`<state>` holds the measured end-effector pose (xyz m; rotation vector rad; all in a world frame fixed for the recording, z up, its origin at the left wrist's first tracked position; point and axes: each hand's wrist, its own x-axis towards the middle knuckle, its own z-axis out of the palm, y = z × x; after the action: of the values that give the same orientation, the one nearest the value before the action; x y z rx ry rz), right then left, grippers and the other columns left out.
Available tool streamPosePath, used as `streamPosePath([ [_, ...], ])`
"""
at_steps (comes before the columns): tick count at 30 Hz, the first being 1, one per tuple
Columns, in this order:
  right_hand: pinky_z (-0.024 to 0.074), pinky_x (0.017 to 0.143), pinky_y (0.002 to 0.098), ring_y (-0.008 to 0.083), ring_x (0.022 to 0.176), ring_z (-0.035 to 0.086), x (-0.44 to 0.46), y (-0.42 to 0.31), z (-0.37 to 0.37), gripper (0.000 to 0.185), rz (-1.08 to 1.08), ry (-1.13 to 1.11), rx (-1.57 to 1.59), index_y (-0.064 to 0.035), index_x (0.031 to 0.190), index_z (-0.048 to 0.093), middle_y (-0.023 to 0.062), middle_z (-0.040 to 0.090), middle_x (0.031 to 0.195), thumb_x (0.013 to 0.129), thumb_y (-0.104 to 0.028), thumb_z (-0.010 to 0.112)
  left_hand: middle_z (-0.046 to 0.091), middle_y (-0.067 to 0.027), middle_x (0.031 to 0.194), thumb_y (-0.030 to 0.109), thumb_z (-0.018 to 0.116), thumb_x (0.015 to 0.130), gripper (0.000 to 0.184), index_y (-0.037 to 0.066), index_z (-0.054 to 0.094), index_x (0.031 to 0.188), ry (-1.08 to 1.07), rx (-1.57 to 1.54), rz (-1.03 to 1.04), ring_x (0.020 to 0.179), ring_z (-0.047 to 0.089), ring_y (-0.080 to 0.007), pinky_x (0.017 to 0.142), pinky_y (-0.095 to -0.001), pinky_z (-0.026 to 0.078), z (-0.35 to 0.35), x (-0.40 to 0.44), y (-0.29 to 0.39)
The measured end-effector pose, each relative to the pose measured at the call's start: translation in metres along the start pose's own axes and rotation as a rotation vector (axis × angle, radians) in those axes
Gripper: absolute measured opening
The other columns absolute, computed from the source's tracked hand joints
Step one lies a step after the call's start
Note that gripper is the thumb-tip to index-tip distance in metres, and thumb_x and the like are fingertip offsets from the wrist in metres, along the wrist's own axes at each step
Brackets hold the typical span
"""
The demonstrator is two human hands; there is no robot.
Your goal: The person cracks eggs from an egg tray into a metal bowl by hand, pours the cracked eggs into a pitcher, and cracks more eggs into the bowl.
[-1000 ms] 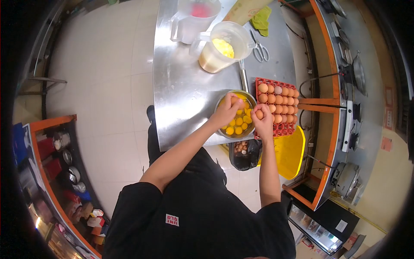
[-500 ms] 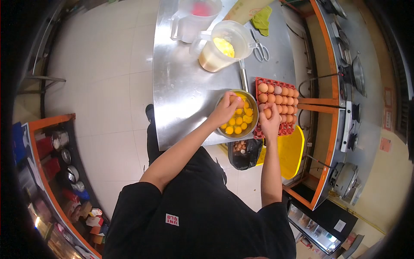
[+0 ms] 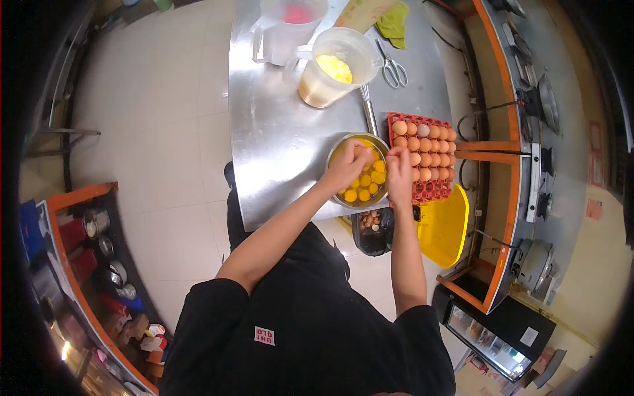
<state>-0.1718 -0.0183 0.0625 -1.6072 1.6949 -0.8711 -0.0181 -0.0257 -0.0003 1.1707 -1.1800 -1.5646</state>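
A round metal bowl [image 3: 330, 178] full of raw eggs with several whole yolks [image 3: 364, 195] stands near the table's front edge. My left hand [image 3: 346, 170] is closed over the bowl's left half, its fingers curled round a brown egg [image 3: 360, 151]. At the bowl's right rim my right hand [image 3: 399, 177] is closed too; its fingers hide most of what it holds, an egg seen in it a moment earlier. Right beside it lies a red egg tray [image 3: 430, 193] with rows of brown eggs [image 3: 425, 144] and bare cups at the near end.
A whisk [image 3: 370, 117] lies behind the bowl. Farther back stand a jug with yellow contents [image 3: 337, 66] and another jug [image 3: 288, 30], near scissors [image 3: 394, 71] and a green cloth [image 3: 393, 26]. Below the edge are a black-lined bin with eggshells [image 3: 373, 237] and a yellow bin [image 3: 449, 228].
My right hand has moved left and slightly up from the egg tray to the bowl's rim. My left hand stays over the bowl. The view has shifted slightly.
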Motion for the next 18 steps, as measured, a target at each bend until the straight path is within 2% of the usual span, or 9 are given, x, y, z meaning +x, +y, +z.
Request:
streamPosePath([
  [1, 0.046, 0.083, 0.0326, 0.0198, 0.089, 0.055, -0.002, -0.001, 0.007, 0.012, -0.032, -0.031, -0.002, -0.0014, 0.102, 0.05, 0.0104, 0.056, 0.095, 0.093, -0.01, 0.05, 0.062, -0.02, 0.108, 0.038, 0.051, 0.1, 0.04, 0.005, 0.043, 0.121, -0.031, 0.025, 0.003, 0.094, 0.064, -0.0296, 0.087, -0.0381, 0.048, 0.002, -0.001, 0.003],
  [4, 0.0461, 0.082, 0.0333, 0.0205, 0.086, 0.056, -0.001, -0.006, 0.01, 0.012, 0.068, -0.011, 0.077, -0.0016, 0.104, 0.05, 0.0094, 0.055, 0.094, 0.096, -0.011, 0.049, 0.062, -0.0161, 0.105, 0.038, 0.05, 0.1, 0.039, 0.006, 0.044, 0.121, -0.087, -0.071, -0.189, 0.083, 0.064, -0.0233, 0.071, -0.0345, 0.051, -0.007, 0.0, 0.008],
  [5, 0.0486, 0.075, 0.0315, 0.0184, 0.084, 0.058, -0.002, -0.01, 0.002, 0.013, 0.083, 0.046, 0.005, -0.0018, 0.102, 0.054, 0.0079, 0.054, 0.094, 0.097, -0.013, 0.052, 0.06, -0.0127, 0.098, 0.038, 0.049, 0.101, 0.037, 0.007, 0.045, 0.119, -0.061, -0.129, -0.168, 0.073, 0.058, -0.0179, 0.063, -0.0302, 0.046, -0.008, 0.001, 0.009],
  [7, 0.0499, 0.067, 0.0291, 0.0165, 0.08, 0.059, -0.003, -0.007, -0.01, 0.013, 0.19, 0.01, 0.045, -0.0015, 0.099, 0.057, 0.0073, 0.056, 0.094, 0.097, -0.014, 0.054, 0.058, -0.006, 0.084, 0.037, 0.046, 0.103, 0.032, 0.009, 0.046, 0.117, -0.008, -0.246, -0.13, 0.053, 0.046, -0.0071, 0.047, -0.0217, 0.036, -0.009, 0.0, 0.009],
  [8, 0.0506, 0.063, 0.0279, 0.0156, 0.078, 0.059, -0.003, -0.005, -0.014, 0.014, 0.241, -0.008, 0.064, -0.0014, 0.098, 0.059, 0.007, 0.056, 0.094, 0.096, -0.015, 0.056, 0.057, -0.0055, 0.082, 0.038, 0.045, 0.103, 0.032, 0.009, 0.047, 0.117, -0.024, -0.268, -0.169, 0.053, 0.045, -0.0068, 0.047, -0.0212, 0.035, -0.011, 0.001, 0.008],
  [12, 0.0477, 0.052, 0.0208, 0.0064, 0.067, 0.06, -0.013, -0.011, -0.015, 0.019, 0.399, -0.163, 0.398, -0.0084, 0.111, 0.064, -0.0004, 0.064, 0.085, 0.096, -0.02, 0.06, 0.056, -0.0039, 0.077, 0.042, 0.043, 0.103, 0.033, 0.011, 0.047, 0.114, -0.082, -0.345, -0.28, 0.051, 0.044, -0.0065, 0.045, -0.0206, 0.033, -0.016, 0.002, 0.024],
  [15, 0.0476, 0.053, 0.0223, 0.0087, 0.074, 0.064, -0.015, -0.018, -0.007, 0.028, 0.445, -0.152, 0.482, -0.0057, 0.118, 0.065, 0.0027, 0.068, 0.093, 0.094, -0.019, 0.062, 0.056, -0.0035, 0.075, 0.043, 0.042, 0.103, 0.033, 0.012, 0.047, 0.113, -0.122, -0.371, -0.301, 0.05, 0.043, -0.0068, 0.044, -0.0213, 0.032, -0.014, 0.001, 0.028],
  [18, 0.046, 0.052, 0.0209, 0.009, 0.073, 0.064, -0.015, -0.02, 0.001, 0.03, 0.469, -0.113, 0.521, -0.0047, 0.118, 0.065, 0.0021, 0.068, 0.093, 0.093, -0.021, 0.065, 0.056, -0.0034, 0.074, 0.043, 0.041, 0.103, 0.033, 0.012, 0.047, 0.111, -0.141, -0.377, -0.322, 0.049, 0.043, -0.0069, 0.044, -0.0219, 0.031, -0.013, -0.001, 0.027],
])
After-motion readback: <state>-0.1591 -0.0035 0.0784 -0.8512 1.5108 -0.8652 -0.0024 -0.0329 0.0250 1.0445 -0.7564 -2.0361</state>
